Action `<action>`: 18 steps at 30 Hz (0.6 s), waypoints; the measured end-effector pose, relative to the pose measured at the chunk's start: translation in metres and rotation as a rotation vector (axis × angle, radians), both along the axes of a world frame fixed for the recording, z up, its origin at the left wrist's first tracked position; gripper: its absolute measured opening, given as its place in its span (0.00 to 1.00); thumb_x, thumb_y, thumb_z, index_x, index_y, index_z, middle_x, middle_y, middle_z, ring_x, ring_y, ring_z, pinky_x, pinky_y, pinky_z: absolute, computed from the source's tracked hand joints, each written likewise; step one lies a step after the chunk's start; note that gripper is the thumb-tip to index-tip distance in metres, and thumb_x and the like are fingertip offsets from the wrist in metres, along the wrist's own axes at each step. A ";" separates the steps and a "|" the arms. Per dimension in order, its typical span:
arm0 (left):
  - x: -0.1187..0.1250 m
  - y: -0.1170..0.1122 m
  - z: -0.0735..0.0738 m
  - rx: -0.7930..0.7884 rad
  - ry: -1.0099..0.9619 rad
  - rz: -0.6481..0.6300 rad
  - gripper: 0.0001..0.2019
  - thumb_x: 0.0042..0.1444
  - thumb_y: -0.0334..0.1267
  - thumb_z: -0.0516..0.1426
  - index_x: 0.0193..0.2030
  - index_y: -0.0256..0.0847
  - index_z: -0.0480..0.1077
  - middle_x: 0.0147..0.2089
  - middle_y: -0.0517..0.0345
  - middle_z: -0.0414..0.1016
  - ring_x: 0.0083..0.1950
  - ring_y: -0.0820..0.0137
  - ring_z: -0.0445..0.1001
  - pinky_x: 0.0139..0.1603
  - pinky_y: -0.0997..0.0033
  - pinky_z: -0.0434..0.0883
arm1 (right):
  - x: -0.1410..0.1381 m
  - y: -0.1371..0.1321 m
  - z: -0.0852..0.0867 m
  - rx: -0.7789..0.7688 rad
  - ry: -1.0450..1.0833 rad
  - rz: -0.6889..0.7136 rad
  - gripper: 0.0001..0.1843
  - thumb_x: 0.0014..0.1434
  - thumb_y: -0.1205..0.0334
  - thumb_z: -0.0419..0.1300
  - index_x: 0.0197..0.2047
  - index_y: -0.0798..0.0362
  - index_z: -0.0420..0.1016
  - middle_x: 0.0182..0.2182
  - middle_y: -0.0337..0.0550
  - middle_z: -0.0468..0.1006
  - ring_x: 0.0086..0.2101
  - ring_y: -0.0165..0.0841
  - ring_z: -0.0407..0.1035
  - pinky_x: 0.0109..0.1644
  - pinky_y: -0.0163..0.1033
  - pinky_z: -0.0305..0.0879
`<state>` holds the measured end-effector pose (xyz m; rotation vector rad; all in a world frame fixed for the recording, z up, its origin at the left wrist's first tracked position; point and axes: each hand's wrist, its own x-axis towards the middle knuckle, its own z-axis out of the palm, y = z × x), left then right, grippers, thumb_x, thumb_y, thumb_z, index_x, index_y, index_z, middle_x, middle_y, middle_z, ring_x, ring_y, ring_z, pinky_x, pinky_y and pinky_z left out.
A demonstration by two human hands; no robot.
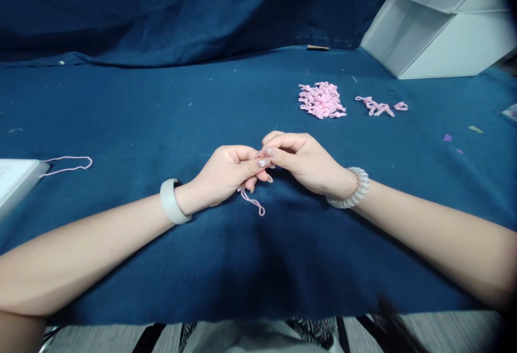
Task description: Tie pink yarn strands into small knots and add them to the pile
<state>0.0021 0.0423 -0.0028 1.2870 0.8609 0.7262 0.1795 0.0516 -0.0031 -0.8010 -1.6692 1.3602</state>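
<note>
Both hands meet over the front middle of the cloth-covered table, fingertips touching. My left hand is closed in a pinch on a pink cord, whose looped end hangs below the fingers. My right hand pinches at the same spot, thumb against forefinger. The part of the cord between the fingertips is hidden, so I cannot see its shape there. Beyond the right hand lies a heap of small knotted pink cord pieces. A few more knotted pieces lie to its right.
At the left edge a white box-like object has a pink cord loop sticking out from under or behind it. A large white box stands at the back right. Purple and yellowish scraps dot the blue cloth.
</note>
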 end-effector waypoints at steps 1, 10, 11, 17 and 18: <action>0.000 0.000 0.000 0.005 0.005 -0.006 0.16 0.54 0.46 0.61 0.27 0.32 0.73 0.19 0.61 0.69 0.17 0.84 0.62 0.18 0.85 0.57 | 0.000 -0.001 0.000 -0.001 -0.004 -0.010 0.11 0.58 0.58 0.62 0.28 0.57 0.74 0.30 0.38 0.72 0.30 0.23 0.66 0.37 0.30 0.62; -0.001 0.001 -0.001 -0.021 0.005 -0.013 0.13 0.55 0.42 0.61 0.30 0.32 0.74 0.22 0.60 0.71 0.18 0.85 0.63 0.18 0.86 0.59 | -0.005 -0.006 0.001 -0.026 0.013 -0.059 0.16 0.62 0.57 0.57 0.27 0.58 0.66 0.25 0.37 0.67 0.27 0.23 0.61 0.34 0.30 0.59; -0.001 0.001 -0.001 -0.019 0.002 -0.010 0.12 0.55 0.42 0.61 0.30 0.32 0.74 0.23 0.59 0.72 0.18 0.84 0.63 0.18 0.86 0.59 | -0.005 -0.005 0.000 -0.068 0.041 -0.060 0.16 0.62 0.56 0.56 0.28 0.57 0.67 0.24 0.37 0.67 0.26 0.23 0.61 0.34 0.30 0.60; -0.001 -0.001 -0.005 -0.015 -0.038 0.027 0.11 0.55 0.41 0.61 0.32 0.33 0.72 0.27 0.57 0.75 0.19 0.83 0.65 0.17 0.85 0.59 | 0.000 0.000 -0.005 -0.086 0.058 -0.151 0.17 0.59 0.49 0.59 0.36 0.56 0.74 0.30 0.40 0.73 0.29 0.26 0.65 0.36 0.33 0.63; -0.001 -0.001 -0.004 -0.022 -0.039 0.032 0.11 0.55 0.41 0.61 0.31 0.33 0.72 0.27 0.57 0.75 0.19 0.83 0.64 0.17 0.85 0.59 | 0.001 0.000 -0.004 -0.036 0.022 -0.156 0.16 0.58 0.50 0.60 0.34 0.56 0.74 0.29 0.40 0.72 0.29 0.26 0.64 0.36 0.33 0.63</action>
